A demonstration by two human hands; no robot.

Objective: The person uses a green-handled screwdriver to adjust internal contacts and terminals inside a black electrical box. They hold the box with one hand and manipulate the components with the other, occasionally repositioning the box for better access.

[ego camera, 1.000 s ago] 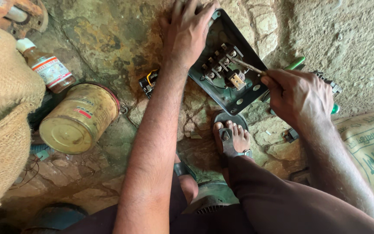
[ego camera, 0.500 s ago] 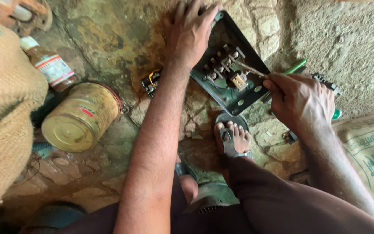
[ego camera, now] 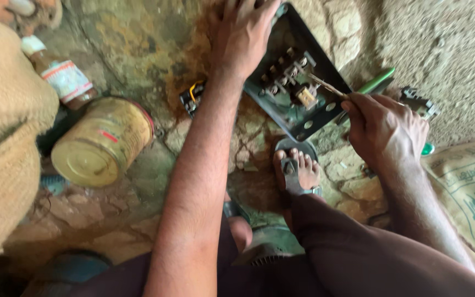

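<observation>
hand first: the left hand [ego camera: 243,33] lies spread, fingers open, pressed flat on the upper left edge of a dark metal switch box [ego camera: 298,91] that sits tilted on the rough stone floor [ego camera: 133,49]. going left to right across the scene: a coarse burlap sack [ego camera: 1,137] fills the left edge, with a small brown bottle [ego camera: 59,77] bearing a pale label lying beside it. just below the bottle a yellow tin can [ego camera: 103,143] lies on its side, its round end facing the camera. further right, a small black part with yellow wire [ego camera: 192,96] rests on the floor just beside the left forearm. the switch box holds a row of screw terminals and a brass-coloured block inside it. below the box a foot in a sandal [ego camera: 297,168] rests on the stone, toes near the box's lower corner. the right hand [ego camera: 383,129] is closed around a thin screwdriver [ego camera: 328,86], whose tip reaches into the box near the terminals. behind that hand lie green-handled pliers [ego camera: 377,82] and a small black part [ego camera: 418,102]. a printed woven sack [ego camera: 468,187] lies at the right edge.
</observation>
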